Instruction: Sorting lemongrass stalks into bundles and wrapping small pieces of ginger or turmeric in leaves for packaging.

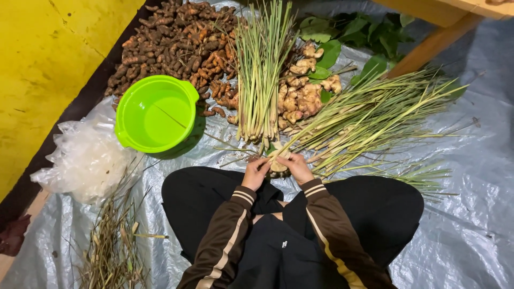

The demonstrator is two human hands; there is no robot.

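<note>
Just below the middle of the frame, the left hand (pixel 256 172) and the right hand (pixel 296 167) close together around the pale, thick base end of a long green-and-cream lemongrass stalk (pixel 278 158), fingers curled on it from either side. The stalk is cream-white at the root end and turns green and thin toward its leaves. Its long axis runs diagonally, root end at the hands and leafy tip pointing toward the upper right of the frame, in line with the loose pile of lemongrass stalks (pixel 375 115) fanned out to the right on the silver-grey plastic tarpaulin (pixel 471 225). Above the hands stands a tidy upright bundle of lemongrass (pixel 261 69), with a round bright green plastic bowl (pixel 156 113) to the left.
</note>
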